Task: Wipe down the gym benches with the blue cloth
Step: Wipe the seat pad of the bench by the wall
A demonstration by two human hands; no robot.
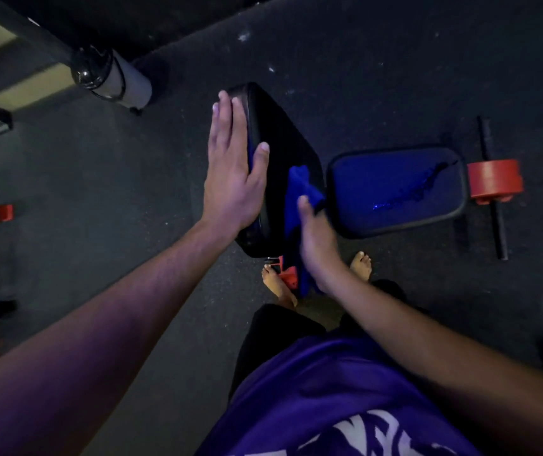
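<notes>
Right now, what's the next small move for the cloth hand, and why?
Probably slide the right hand with the crumpled blue cloth up the black padded backrest: the cloth covers only its lower part, and the flat left hand steadies the pad's edge.

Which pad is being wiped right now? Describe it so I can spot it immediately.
Start at the black rubber gym floor and find the bench in the middle, made of two cushions. The one being wiped is the raised black vinyl back pad, tilted up beside the flat seat pad. Only it has the left hand pressed against it and the blue cloth draped over it.
</notes>
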